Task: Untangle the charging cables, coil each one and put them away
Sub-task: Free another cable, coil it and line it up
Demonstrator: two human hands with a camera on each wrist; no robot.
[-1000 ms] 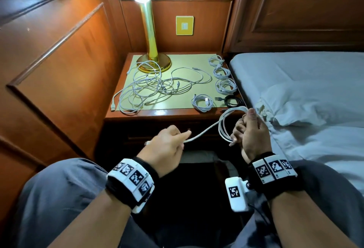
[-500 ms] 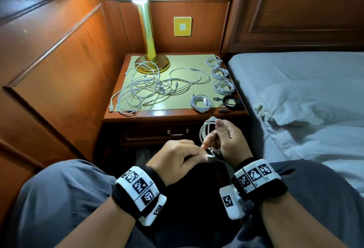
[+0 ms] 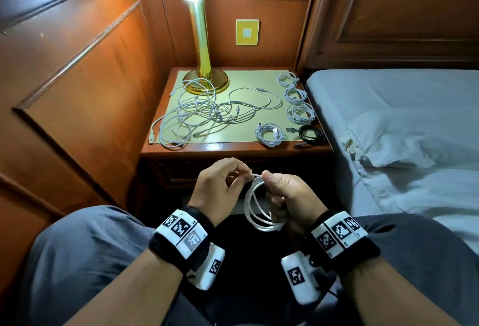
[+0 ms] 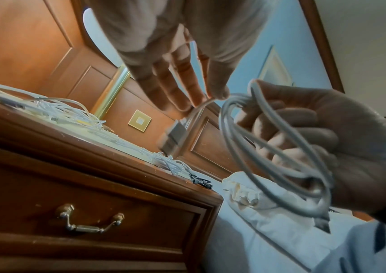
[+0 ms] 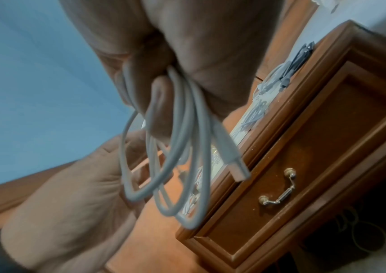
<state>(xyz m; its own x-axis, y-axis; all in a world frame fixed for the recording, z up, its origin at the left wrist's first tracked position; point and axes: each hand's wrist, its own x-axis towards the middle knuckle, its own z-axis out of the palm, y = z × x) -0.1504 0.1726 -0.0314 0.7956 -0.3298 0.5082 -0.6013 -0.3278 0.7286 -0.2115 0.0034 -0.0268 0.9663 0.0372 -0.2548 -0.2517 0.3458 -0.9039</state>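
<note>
Both forearms bare, no sleeves. Left wrist: black band (image 3: 178,244) w/ white blocks printed w/ black square-code markers; white cam housing (image 3: 209,268) below, 1 marker. Right wrist: same black band (image 3: 342,240), white marker blocks; white cam housing (image 3: 298,276), 1 marker. Grey trousers (image 3: 77,261).

The coil (image 3: 255,205) held between the hands is white. On the reddish-brown wooden counter (image 3: 233,150) lies a pale yellow-green mat (image 3: 248,78); the tangle (image 3: 202,115) at its 9 o'clock side is white, the four small coils (image 3: 300,113) toward 3 o'clock are white, and the coil (image 3: 311,136) at 4 o'clock is black. The lamp (image 3: 199,40) has a gold stem and whitish shade. The wall plate (image 3: 247,32) is yellow. Wristbands (image 3: 181,232) are black with black-and-white square codes. Trousers (image 3: 85,248) are grey, bed sheets (image 3: 404,108) white.
</note>
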